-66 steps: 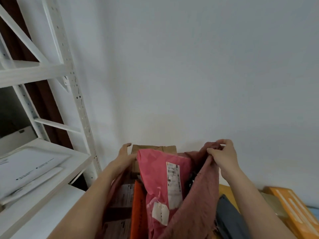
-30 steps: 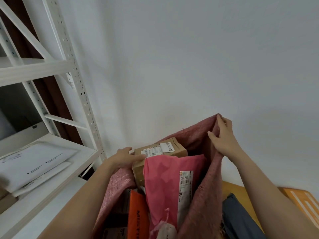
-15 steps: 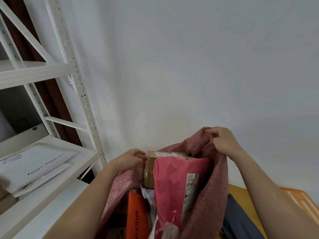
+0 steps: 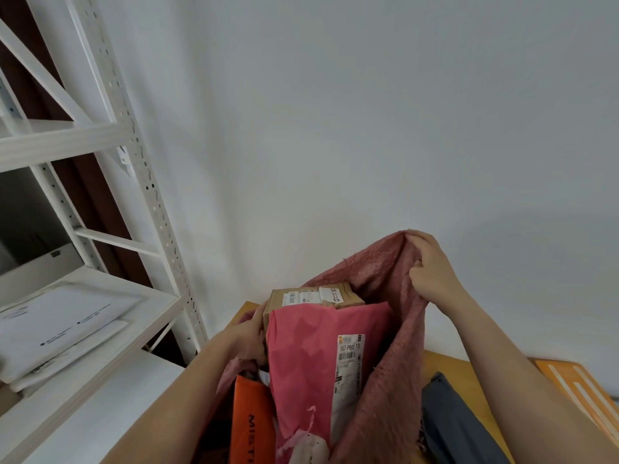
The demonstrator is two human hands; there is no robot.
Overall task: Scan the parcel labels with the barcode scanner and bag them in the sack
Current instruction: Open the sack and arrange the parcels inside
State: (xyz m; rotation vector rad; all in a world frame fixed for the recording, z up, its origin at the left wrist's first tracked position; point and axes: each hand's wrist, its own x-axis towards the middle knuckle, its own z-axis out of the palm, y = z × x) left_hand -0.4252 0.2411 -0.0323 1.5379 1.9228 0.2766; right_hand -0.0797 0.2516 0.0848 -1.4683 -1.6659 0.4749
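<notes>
We record a white perforated metal shelf rack (image 4: 140, 182) to the left of the sack, with flat white mailers (image 4: 57, 326) stacked on its lower shelf. The sack (image 4: 395, 363), a coarse pink woven fabric, stands open on the wooden surface (image 4: 445, 363). Inside the sack we note a crinkled pink poly mailer (image 4: 301, 356) bearing a long white barcode label (image 4: 348, 360), behind it a rectangular brown cardboard box (image 4: 311, 298) with white labels on its top face, and to its left an orange packet (image 4: 251, 420) with dark lettering. A grey pouch (image 4: 455, 423) and an orange envelope (image 4: 582, 393) lie right of the sack. The right hand (image 4: 432, 266) has its grip curled, pinching the sack's bunched rim. The left hand (image 4: 249, 336) rests against the box's side at the sack's left rim; we cannot tell its grip.
</notes>
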